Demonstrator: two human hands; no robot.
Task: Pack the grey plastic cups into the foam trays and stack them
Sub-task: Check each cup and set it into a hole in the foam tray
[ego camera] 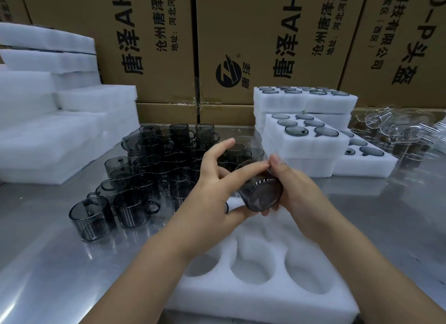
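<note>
Head view is showing both hands holding one grey cup [261, 193], tilted, just above a foam tray [253, 297] on the tabletop [48, 263]. Left hand [212, 191] is pinching it; right hand [299, 193] is curling its fingers [276, 161] round it. Loose cups [144, 179] are standing left, filled trays [304, 145] behind.

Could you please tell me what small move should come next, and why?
Probably lower the grey cup into an empty pocket of the foam tray: the left hand and right hand hold it tilted above that tray.
</note>
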